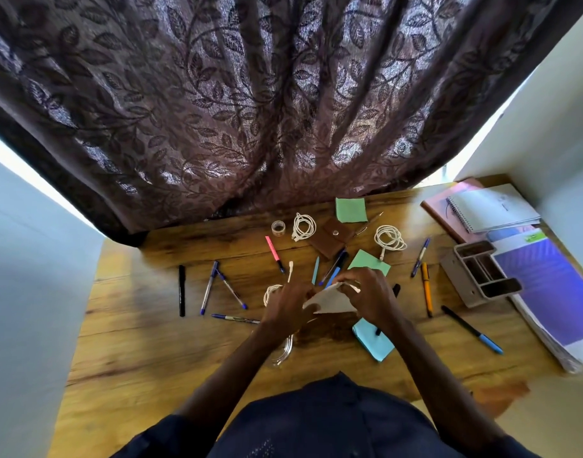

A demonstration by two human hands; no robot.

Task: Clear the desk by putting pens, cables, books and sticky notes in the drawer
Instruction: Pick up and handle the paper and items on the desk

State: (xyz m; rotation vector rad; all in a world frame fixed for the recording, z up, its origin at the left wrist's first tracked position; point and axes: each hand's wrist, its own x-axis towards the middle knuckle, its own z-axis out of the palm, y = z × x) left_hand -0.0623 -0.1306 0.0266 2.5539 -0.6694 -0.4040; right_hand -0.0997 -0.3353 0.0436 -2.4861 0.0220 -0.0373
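Both hands meet over the middle of the wooden desk [144,328]. The left hand [286,302] and the right hand [372,295] hold one white paper [331,302] between them, with fingers curled on its edges, and the paper is bent.

Seen from the hands:
- A green sticky note [369,261] lies at twelve o'clock, just beside the right hand.
- A blue sticky pad [372,340] lies at five o'clock, partly under the right wrist.
- One white cable [272,292] lies at nine o'clock, partly hidden by the left hand.
- A second coiled cable [304,226] is at eleven o'clock and a third cable [389,238] at one o'clock.
- Blue pens [209,287] and a black marker [182,290] lie at nine o'clock.
- An orange pen [426,289] lies at three o'clock.
- The books [495,208] are stacked at two o'clock.
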